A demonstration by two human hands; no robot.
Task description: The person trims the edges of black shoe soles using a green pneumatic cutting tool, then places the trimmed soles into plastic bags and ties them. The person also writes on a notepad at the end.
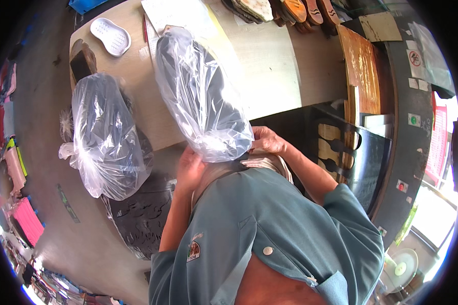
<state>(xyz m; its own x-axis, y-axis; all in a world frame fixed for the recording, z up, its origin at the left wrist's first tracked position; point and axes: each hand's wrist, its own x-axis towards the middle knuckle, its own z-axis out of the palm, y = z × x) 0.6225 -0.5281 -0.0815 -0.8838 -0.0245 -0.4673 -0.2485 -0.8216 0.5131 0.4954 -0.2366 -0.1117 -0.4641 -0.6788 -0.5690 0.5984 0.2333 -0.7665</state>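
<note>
A pale wooden table [269, 56] fills the upper middle, with papers [180, 12], a red pen [145, 29] and a white sole-shaped piece [111, 37] toward its left half, and a row of footwear [295, 11] along its far right. A rust-brown board [360, 66] stands beyond the right end; a round fan [401, 268] is at the lower right, and grey floor [71, 168] stretches away on the left, past a second filled bag [104, 137]. The clear plastic bag [201, 91], packed with something dark, lies lengthwise on the table, its gathered near end jutting over the front edge toward the person's waist. Both forearms bend inward around that end. The right hand [268, 141] pinches the bag's lower right edge, fingers curled in. The left hand [190, 170], slightly blurred, touches the lower left side; its fingertips are partly hidden, so how tightly it grips cannot be told.
</note>
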